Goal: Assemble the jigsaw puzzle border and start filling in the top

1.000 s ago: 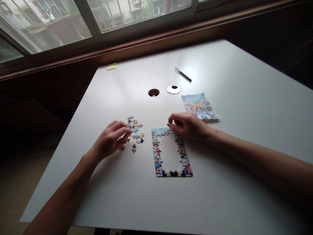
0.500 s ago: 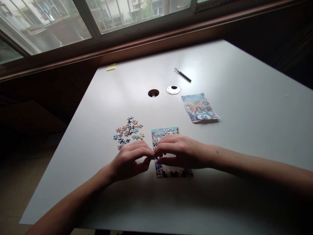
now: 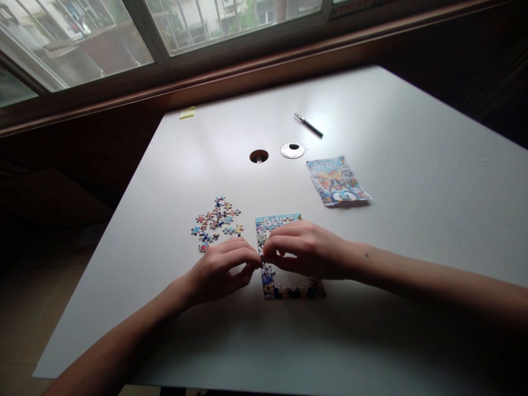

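Observation:
A partly assembled jigsaw puzzle point(image 3: 269, 290) with a blue title strip lies flat on the table, its border joined and its middle pale. My right hand point(image 3: 309, 250) is over it, thumb and fingers pinched at the left border on what looks like a small puzzle piece, mostly hidden. Close against those fingertips, my left hand point(image 3: 225, 269) has its thumb and index finger pressed together at the puzzle's left edge; whatever they hold is hidden. Loose puzzle pieces point(image 3: 223, 218) lie in a pile just beyond my left hand.
A creased picture sheet point(image 3: 338, 181) lies at the right behind the puzzle. Farther back are a pen point(image 3: 308, 125), a round metal grommet cover point(image 3: 292, 150) and an open cable hole point(image 3: 259, 157). A yellow sticky note point(image 3: 187, 113) is at the white table's point(image 3: 198, 344) far left corner.
My right thumb has lifted and drawn in toward the fingers, uncovering more of the puzzle's lower left border. My left hand has barely moved.

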The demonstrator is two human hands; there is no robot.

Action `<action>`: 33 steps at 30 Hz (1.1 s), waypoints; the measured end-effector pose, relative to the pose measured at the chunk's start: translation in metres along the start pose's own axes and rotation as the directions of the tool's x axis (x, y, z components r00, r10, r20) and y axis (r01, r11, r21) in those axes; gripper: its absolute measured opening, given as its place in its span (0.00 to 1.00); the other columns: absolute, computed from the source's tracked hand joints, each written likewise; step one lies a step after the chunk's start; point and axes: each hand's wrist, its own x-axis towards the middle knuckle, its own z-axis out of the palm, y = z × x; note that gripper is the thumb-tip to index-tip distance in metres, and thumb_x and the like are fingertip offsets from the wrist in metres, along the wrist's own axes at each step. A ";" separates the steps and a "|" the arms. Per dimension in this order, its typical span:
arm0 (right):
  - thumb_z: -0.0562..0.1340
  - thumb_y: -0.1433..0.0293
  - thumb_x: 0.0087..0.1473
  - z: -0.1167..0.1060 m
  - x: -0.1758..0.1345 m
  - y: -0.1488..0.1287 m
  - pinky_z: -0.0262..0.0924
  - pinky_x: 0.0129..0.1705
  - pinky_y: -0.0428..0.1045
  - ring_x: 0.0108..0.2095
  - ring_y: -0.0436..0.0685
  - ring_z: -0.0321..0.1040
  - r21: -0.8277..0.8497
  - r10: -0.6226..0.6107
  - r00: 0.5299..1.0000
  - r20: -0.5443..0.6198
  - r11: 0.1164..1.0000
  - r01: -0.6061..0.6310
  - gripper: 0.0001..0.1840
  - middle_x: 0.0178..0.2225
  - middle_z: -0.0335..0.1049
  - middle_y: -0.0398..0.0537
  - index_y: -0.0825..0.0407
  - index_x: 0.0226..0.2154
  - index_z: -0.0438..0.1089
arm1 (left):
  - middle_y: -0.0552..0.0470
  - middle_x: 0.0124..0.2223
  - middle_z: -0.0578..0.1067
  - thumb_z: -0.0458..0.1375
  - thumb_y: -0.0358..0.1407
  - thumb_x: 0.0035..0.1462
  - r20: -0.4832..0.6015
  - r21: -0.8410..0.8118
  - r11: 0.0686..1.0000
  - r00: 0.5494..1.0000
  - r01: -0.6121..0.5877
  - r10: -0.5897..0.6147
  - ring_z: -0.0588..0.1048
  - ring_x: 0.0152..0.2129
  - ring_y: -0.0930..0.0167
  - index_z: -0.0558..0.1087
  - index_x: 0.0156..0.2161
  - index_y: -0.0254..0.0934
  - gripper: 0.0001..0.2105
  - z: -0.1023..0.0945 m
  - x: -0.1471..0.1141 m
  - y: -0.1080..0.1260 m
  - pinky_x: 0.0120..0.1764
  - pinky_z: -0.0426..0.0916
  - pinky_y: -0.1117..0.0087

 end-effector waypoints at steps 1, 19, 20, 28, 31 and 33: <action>0.56 0.72 0.63 0.000 0.000 0.000 0.60 0.33 0.46 0.30 0.50 0.67 -0.023 -0.011 1.000 0.001 1.000 0.011 0.09 0.31 0.73 0.48 0.54 0.36 0.71 | 0.47 0.37 0.76 0.57 0.22 0.59 0.003 -0.002 1.000 1.000 0.012 -0.012 0.75 0.34 0.71 0.71 0.43 0.36 0.10 0.000 0.000 0.000 0.37 0.72 0.70; 0.60 0.70 0.56 -0.073 -0.006 0.050 0.51 0.28 0.46 0.23 0.47 0.60 -0.254 0.359 0.908 0.215 0.919 -0.303 0.08 0.22 0.68 0.41 0.53 0.27 0.72 | 0.43 0.51 0.74 0.54 0.34 0.66 0.109 0.472 0.881 0.993 -0.021 -0.035 0.70 0.50 0.62 0.70 0.52 0.33 0.13 0.019 0.046 -0.013 0.53 0.69 0.58; 0.60 0.70 0.55 -0.073 -0.007 0.050 0.51 0.29 0.46 0.23 0.47 0.60 -0.264 0.364 0.906 0.217 0.915 -0.304 0.07 0.22 0.68 0.41 0.52 0.27 0.71 | 0.42 0.53 0.73 0.54 0.35 0.66 0.096 0.495 0.868 0.995 -0.025 -0.026 0.69 0.52 0.61 0.69 0.54 0.32 0.14 0.022 0.050 -0.015 0.54 0.69 0.57; 0.60 0.72 0.53 -0.066 -0.007 0.051 0.48 0.28 0.46 0.22 0.47 0.57 -0.293 0.407 0.872 0.271 0.898 -0.327 0.07 0.21 0.67 0.41 0.52 0.25 0.70 | 0.42 0.58 0.72 0.52 0.38 0.67 0.120 0.523 0.852 0.991 -0.016 -0.056 0.68 0.56 0.60 0.69 0.57 0.31 0.18 0.030 0.044 -0.023 0.57 0.67 0.56; 0.59 0.72 0.53 -0.062 -0.006 0.050 0.48 0.28 0.46 0.23 0.47 0.58 -0.285 0.411 0.866 0.285 0.899 -0.332 0.08 0.22 0.67 0.41 0.53 0.24 0.69 | 0.42 0.58 0.72 0.52 0.38 0.67 0.125 0.528 0.849 0.991 -0.024 -0.050 0.68 0.56 0.59 0.69 0.57 0.30 0.18 0.029 0.043 -0.023 0.57 0.67 0.56; 0.59 0.73 0.53 -0.060 -0.006 0.049 0.48 0.28 0.46 0.23 0.47 0.57 -0.285 0.412 0.866 0.283 0.898 -0.335 0.08 0.22 0.67 0.42 0.53 0.24 0.69 | 0.41 0.59 0.72 0.52 0.39 0.67 0.131 0.527 0.850 0.990 -0.029 -0.048 0.67 0.57 0.59 0.69 0.57 0.30 0.19 0.029 0.043 -0.024 0.58 0.67 0.55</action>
